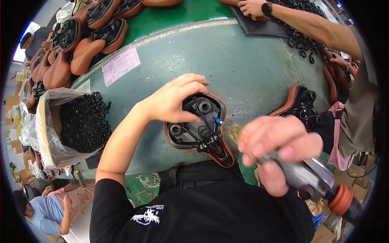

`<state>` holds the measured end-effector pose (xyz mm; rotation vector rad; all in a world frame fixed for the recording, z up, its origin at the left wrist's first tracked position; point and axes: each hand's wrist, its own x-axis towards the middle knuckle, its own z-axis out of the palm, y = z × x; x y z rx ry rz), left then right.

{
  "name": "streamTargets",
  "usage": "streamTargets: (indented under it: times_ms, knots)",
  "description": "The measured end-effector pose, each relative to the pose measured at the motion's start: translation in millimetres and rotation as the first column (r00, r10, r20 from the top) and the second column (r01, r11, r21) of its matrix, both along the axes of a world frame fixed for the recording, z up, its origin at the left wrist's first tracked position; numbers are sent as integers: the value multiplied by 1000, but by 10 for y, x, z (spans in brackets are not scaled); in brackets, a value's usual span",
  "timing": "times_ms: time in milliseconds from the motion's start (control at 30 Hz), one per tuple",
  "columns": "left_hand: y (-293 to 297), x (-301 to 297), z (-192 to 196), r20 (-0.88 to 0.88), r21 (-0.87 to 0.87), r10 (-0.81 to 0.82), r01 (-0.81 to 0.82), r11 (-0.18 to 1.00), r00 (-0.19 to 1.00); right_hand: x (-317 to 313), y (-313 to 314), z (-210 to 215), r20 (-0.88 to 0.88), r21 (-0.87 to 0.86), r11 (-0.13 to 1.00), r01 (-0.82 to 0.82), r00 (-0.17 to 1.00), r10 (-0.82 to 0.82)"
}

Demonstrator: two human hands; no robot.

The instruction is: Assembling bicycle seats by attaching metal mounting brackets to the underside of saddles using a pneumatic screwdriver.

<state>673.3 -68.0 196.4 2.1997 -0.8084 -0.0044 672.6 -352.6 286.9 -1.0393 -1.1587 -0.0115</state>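
Our left hand (172,101) holds the saddle (187,140) by its far edge; at right, our right hand (279,141) grips a driver (306,178).

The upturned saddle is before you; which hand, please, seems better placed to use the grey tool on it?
Probably the right hand: it grips the grey tool, while the left hand is occupied holding the saddle.

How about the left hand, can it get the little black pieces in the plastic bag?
Probably yes, if the left hand lets go of the bike seat: the black pieces lie uncovered, nearby.
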Motion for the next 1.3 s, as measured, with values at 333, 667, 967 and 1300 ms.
streamTargets:
  times_ms: [333,667,967,1300]
  knots:
    - [-259,-32,-609,-196,-469,-17,-78,880,980,57,304,-193,-160,-103,989,108,979,-124]
    - [-298,-226,-731,-141,-527,142,-196,827,980,157,605,-368,-147,-254,966,-45,989,7]
    - [-353,-259,-759,-175,-527,94,-173,832,980,191,593,-411,47,-277,960,-29,998,44]
    - [-365,-243,-732,-190,-507,119,-201,838,975,203,647,-586,-154,-186,982,-29,988,0]
